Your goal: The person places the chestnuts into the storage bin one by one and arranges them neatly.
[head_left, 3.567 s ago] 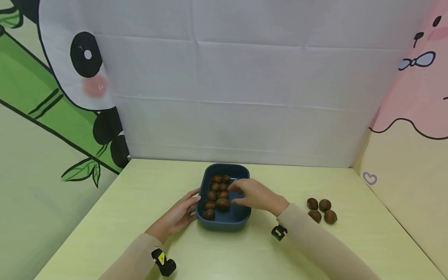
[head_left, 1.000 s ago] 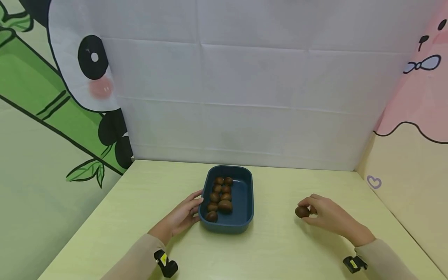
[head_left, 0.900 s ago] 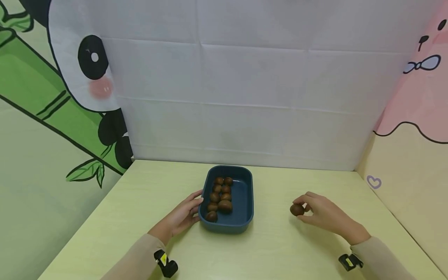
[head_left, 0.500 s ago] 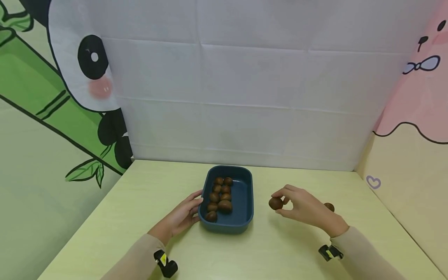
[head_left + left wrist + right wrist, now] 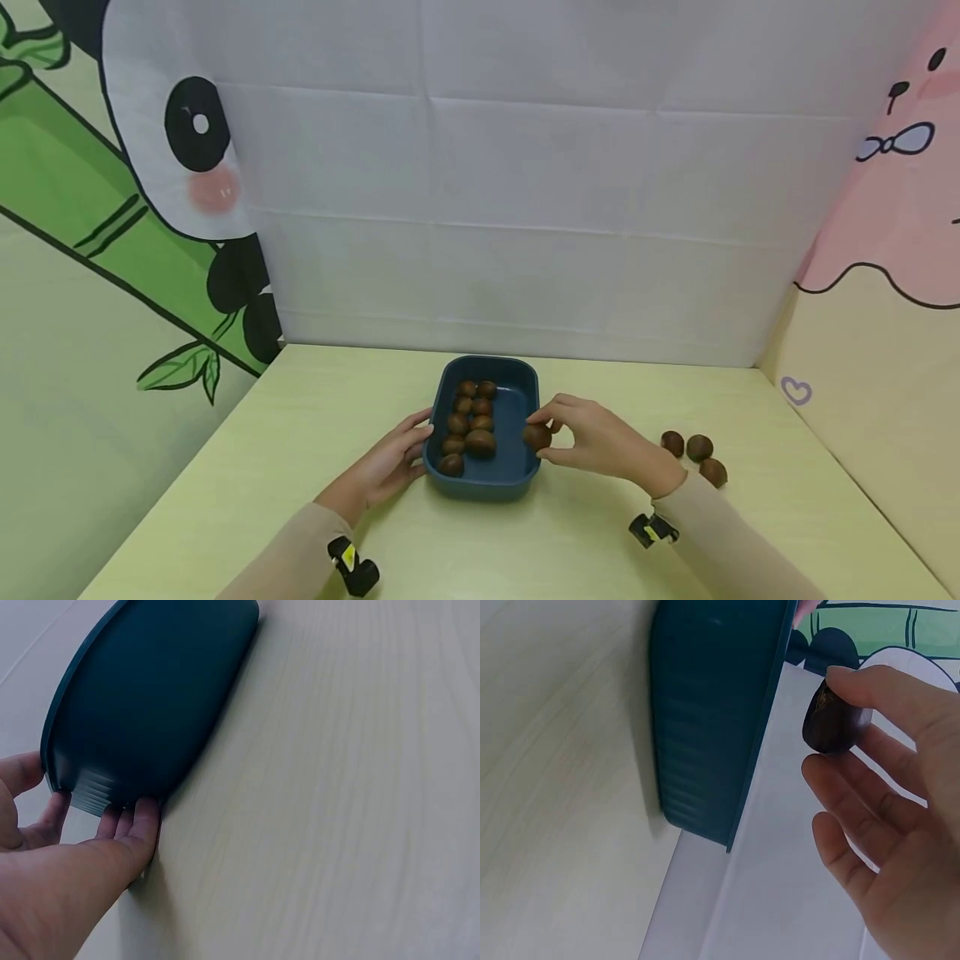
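A dark blue box [image 5: 480, 490] stands mid-table, with two rows of brown chestnuts [image 5: 481, 443] along its left side. My left hand [image 5: 380, 467] rests against the box's left wall. In the left wrist view its fingertips [image 5: 147, 812] touch the outer wall, and another finger reaches the rim. My right hand [image 5: 596, 442] pinches a chestnut [image 5: 536, 437] between thumb and fingers at the box's right rim. The right wrist view shows this chestnut [image 5: 832, 724] at the fingertips, above the rim and apart from the wall.
Three loose chestnuts [image 5: 700, 448] lie on the pale wooden table [image 5: 480, 550] at the right, beyond the right wrist. A white cloth wall [image 5: 525, 208] closes the back. Printed side walls stand at left and right.
My right hand has carried the pinched chestnut leftward from the group at the right to the box's right rim. The left hand and the box stay in place.
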Available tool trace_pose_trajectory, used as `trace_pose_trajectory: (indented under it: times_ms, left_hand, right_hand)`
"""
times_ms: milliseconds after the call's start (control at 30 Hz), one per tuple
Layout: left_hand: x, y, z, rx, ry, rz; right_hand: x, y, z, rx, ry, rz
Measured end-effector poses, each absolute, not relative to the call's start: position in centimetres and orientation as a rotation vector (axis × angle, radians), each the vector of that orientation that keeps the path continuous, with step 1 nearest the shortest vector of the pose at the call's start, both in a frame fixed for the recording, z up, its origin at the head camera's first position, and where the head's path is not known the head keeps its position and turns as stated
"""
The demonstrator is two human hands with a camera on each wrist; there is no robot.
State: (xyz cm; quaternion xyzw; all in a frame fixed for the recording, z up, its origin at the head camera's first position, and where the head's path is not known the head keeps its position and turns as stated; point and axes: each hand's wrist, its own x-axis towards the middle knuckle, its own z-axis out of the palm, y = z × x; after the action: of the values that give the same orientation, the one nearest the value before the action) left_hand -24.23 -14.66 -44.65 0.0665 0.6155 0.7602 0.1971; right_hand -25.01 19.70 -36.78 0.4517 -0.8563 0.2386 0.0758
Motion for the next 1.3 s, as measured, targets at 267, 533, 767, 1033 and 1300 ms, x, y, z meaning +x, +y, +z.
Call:
trace_pose_trajectory:
  times_ms: [267, 533, 767, 1033, 1300]
  left_hand:
    - [-24.2, -14.8, -44.6, 0.190, 1.732, 2.119]
    - [-24.1, -14.4, -44.4, 0.184, 1.709, 2.126]
    - [-24.1, -14.6, -44.4, 0.181, 1.732, 2.130]
    - [-24.2, -14.7, -44.5, 0.175, 1.729, 2.133]
    - [-24.2, -14.6, -44.6, 0.191, 1.726, 2.118]
  right_hand:
    - [-25.4, 16.7, -37.3, 1.415, -2.627, 0.643]
    - [-26.1, 14.5, -38.8, 1.484, -2.712, 0.522]
    - [-26.9, 12.9, -39.7, 1.581, -2.716, 0.528]
    - [-27.4, 11.7, -40.3, 1.656, -2.717, 0.560]
    - [-27.3, 11.2, -40.3, 1.622, -2.757, 0.506]
